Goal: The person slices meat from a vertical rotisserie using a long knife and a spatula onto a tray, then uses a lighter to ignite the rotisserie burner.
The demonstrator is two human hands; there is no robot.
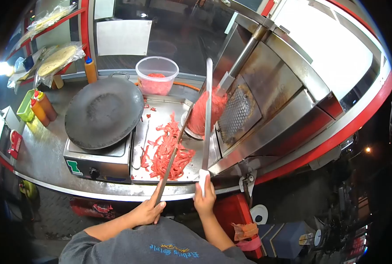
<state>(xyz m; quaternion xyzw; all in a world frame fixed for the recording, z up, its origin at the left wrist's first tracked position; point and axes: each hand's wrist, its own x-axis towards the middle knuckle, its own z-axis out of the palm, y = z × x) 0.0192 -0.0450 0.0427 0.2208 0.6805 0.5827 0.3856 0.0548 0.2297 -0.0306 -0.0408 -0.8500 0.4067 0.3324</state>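
My right hand (pixel 204 199) is wrapped round the white handle of a long knife (pixel 208 114), whose blade points up and away from me. That blade passes in front of the reddish meat (pixel 198 113) on the vertical spit (pixel 244 52); whether it touches the meat I cannot tell. My left hand (pixel 149 212) is closed on the near end of a long, thin, dark metal rod (pixel 171 160), which slants up to the right over the meat strips. These strips (pixel 160 152) lie heaped in a metal tray (pixel 141 169) below the spit.
Left of the tray, a round black griddle pan (pixel 103 112) sits on a steel burner (pixel 112 160). Behind stands a clear tub (pixel 157 72) with red meat. The grill (pixel 266 94) flanks the spit. Sauce bottles (pixel 44 108) and bagged flatbreads (pixel 57 61) are at the left.
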